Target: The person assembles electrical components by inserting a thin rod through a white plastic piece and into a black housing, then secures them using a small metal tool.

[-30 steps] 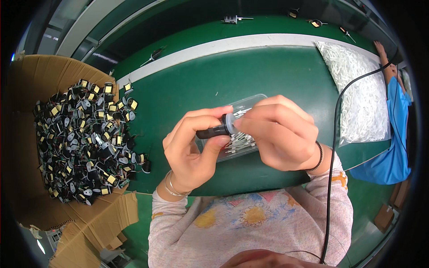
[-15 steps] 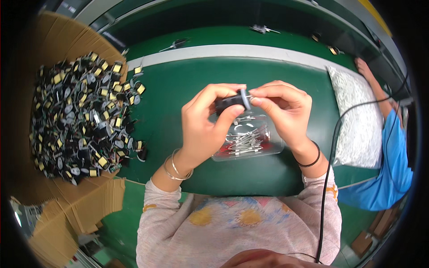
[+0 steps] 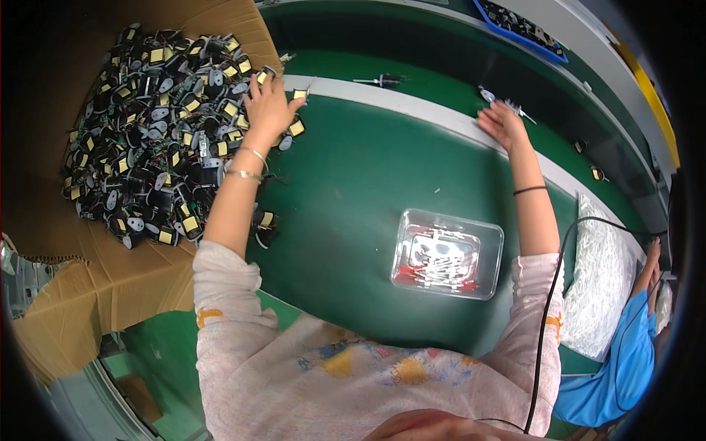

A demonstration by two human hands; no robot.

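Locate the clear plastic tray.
In the head view, the clear plastic tray sits right of centre on the green table, just left of the person's right sleeve.

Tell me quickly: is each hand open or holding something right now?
Left hand: open, fingers spread at the pile of parts; whether it touches one is unclear.
Right hand: open, no held thing visible, near a grey-ended part.
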